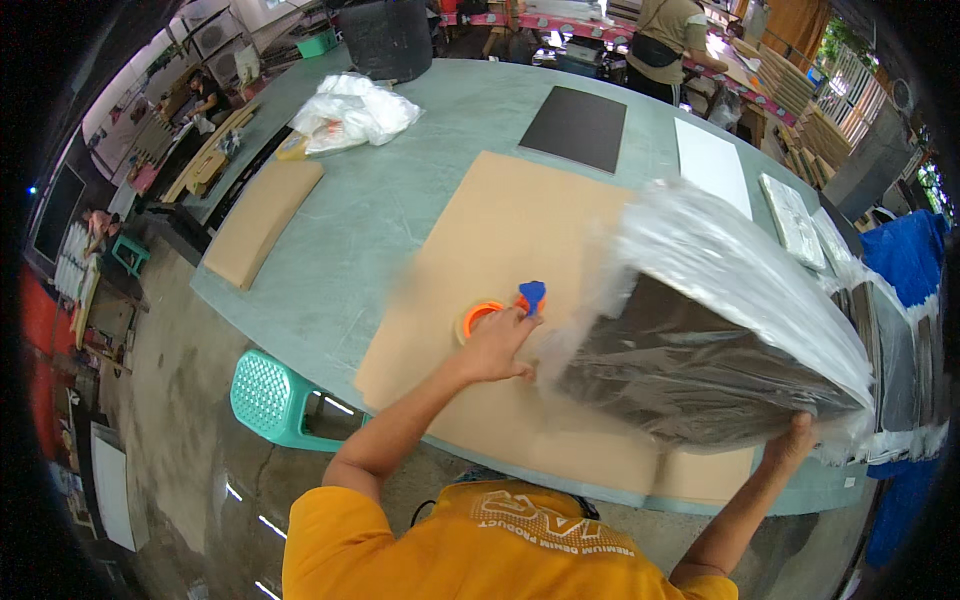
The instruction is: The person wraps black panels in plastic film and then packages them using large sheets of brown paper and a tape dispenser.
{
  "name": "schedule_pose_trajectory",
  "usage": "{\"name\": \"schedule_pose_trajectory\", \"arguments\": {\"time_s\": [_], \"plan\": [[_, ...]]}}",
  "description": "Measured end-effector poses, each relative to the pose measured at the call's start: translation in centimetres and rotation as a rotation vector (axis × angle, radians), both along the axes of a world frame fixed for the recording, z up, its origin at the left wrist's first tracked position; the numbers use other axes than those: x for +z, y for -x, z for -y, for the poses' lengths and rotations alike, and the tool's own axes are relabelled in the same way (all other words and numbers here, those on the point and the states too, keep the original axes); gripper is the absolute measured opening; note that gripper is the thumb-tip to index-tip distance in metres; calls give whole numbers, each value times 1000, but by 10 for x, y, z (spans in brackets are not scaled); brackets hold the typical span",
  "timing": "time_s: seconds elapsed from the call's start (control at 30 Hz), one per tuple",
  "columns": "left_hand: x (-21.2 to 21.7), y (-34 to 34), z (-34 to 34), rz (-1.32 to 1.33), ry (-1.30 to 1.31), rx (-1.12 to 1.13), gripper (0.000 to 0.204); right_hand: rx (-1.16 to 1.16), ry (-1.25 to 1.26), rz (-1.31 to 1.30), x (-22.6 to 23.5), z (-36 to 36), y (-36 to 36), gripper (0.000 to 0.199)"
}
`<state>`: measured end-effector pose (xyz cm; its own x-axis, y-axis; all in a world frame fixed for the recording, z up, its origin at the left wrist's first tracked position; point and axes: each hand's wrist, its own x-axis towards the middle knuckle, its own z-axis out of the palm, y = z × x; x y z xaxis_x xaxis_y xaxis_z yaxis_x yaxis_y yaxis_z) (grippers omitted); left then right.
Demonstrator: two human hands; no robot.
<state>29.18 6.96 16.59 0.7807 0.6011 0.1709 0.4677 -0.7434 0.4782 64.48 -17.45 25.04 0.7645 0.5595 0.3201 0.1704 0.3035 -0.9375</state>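
My left hand (496,348) is closed over a tape dispenser (532,294) with a blue part and an orange roll core, above a large sheet of brown cardboard (520,220). Its thumb sticks out to the right. My right hand (793,440) grips the near right corner of a dark flat panel (700,360) wrapped in clear plastic. Tilted and slightly blurred, the panel covers the right part of the cardboard. Loose plastic wrap (740,250) bulges along its far side.
The green table (440,130) also bears a folded brown cardboard piece (265,220), a white plastic bag (355,110), a black sheet (575,128) and a white sheet (712,165). Several wrapped panels (895,350) stand at the right. A green stool (270,400) is near the left edge. Another person (665,45) stands beyond.
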Motion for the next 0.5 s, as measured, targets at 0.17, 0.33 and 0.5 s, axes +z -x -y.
{"name": "schedule_pose_trajectory", "arguments": {"time_s": [0.17,0.33,0.5], "plan": [[-68,43,-25,20,-495,284,17,-46,50,-119,-11,17,-12,79],[-56,92,-57,-122,-265,436,31,-30,-34,-79,-10,5,0,75],[67,-63,42,800,173,204,64,278,-161,-137,-51,31,-11,81]]}}
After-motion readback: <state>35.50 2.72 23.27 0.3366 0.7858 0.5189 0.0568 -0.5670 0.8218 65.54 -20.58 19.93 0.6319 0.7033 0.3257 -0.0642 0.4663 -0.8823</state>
